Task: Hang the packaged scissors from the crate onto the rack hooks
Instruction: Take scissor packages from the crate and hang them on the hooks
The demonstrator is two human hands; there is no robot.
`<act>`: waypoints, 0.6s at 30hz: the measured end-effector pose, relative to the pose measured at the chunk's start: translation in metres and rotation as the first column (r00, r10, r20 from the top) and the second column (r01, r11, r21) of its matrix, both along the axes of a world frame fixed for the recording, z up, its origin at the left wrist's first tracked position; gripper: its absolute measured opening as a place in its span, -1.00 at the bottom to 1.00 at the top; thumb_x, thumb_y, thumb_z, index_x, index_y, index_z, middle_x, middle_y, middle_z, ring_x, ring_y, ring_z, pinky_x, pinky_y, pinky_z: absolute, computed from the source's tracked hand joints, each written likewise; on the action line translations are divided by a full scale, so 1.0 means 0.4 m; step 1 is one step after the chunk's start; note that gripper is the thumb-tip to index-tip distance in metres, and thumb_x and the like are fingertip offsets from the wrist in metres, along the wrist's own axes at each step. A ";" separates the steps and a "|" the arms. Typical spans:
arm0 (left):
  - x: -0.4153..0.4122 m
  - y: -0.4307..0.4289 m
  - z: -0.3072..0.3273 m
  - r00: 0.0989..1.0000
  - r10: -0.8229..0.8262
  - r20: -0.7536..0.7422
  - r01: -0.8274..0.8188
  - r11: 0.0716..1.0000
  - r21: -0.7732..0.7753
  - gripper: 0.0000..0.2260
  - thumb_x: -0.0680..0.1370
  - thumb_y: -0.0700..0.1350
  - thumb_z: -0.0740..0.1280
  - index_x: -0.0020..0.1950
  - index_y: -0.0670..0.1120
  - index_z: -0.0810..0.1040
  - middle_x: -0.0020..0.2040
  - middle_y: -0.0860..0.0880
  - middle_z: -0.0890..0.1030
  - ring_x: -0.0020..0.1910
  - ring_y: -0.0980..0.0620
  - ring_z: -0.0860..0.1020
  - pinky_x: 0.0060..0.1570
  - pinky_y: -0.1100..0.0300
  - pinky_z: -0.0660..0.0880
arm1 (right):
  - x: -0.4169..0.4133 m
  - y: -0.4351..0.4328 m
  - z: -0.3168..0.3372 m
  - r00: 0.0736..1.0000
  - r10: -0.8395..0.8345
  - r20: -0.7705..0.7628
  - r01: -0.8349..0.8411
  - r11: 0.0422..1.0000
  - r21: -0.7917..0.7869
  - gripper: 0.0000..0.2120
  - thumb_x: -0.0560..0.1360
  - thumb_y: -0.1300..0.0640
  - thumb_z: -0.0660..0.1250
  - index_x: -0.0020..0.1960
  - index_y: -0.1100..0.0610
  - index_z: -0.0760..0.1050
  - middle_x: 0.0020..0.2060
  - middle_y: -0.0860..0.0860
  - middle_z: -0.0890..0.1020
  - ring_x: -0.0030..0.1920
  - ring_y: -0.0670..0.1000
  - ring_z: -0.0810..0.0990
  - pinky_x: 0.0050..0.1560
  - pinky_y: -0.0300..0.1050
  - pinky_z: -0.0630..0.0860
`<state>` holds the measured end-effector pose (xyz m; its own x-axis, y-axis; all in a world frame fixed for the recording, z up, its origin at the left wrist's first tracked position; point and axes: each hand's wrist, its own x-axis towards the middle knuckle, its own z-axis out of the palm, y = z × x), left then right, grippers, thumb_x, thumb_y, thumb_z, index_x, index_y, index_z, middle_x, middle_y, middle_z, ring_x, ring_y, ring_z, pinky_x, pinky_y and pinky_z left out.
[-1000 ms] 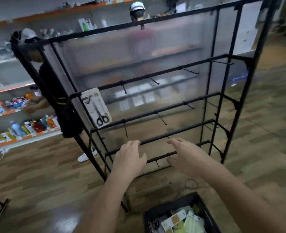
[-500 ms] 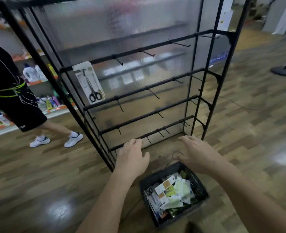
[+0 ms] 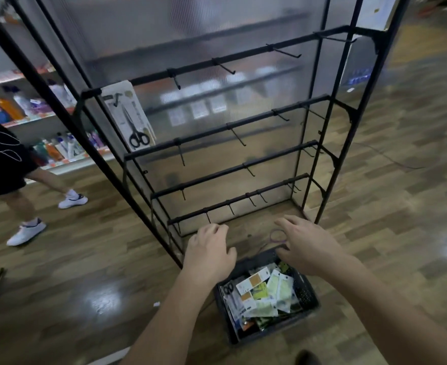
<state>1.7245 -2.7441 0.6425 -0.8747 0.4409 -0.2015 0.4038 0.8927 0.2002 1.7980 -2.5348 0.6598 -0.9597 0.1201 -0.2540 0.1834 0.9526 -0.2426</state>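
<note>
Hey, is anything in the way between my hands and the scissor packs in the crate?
Nothing visible does. The left hand and right hand are empty near the far rim of the open crate, and the packaged scissors lie uncovered inside.

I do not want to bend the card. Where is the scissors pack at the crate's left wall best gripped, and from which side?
Probably pinch the scissors pack at its far end, by the black handles, from above with the left hand: it seems to lean along the crate wall, and other packs crowd its right side.
</note>
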 end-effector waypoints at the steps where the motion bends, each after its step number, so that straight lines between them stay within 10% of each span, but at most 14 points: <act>1: 0.002 0.022 -0.004 1.000 0.013 0.010 -0.013 1.000 -0.005 -0.52 0.67 0.11 0.20 0.57 0.01 0.32 0.50 0.02 0.39 0.51 -0.04 0.31 0.48 0.00 0.29 | -0.002 0.025 -0.006 1.000 0.012 0.007 -0.012 1.000 -0.003 -0.41 0.62 -0.08 0.22 0.61 0.00 0.17 0.58 -0.01 0.27 0.55 0.04 0.28 0.52 -0.02 0.24; 18: -0.020 0.199 -0.063 0.987 0.158 0.014 -0.157 0.986 -0.048 -0.51 0.66 0.07 0.23 0.58 0.02 0.30 0.52 0.04 0.39 0.51 0.00 0.31 0.49 0.02 0.32 | -0.119 0.211 -0.154 0.977 0.190 0.095 -0.178 0.976 -0.127 -0.39 0.60 -0.10 0.26 0.58 0.05 0.20 0.56 0.09 0.28 0.56 0.11 0.24 0.53 0.04 0.24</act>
<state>1.7165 -2.6647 0.6172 -0.9285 0.2876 -0.2348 0.2542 0.9534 0.1624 1.7506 -2.4506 0.5981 -0.9295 -0.0927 -0.3569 0.0382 0.9384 -0.3433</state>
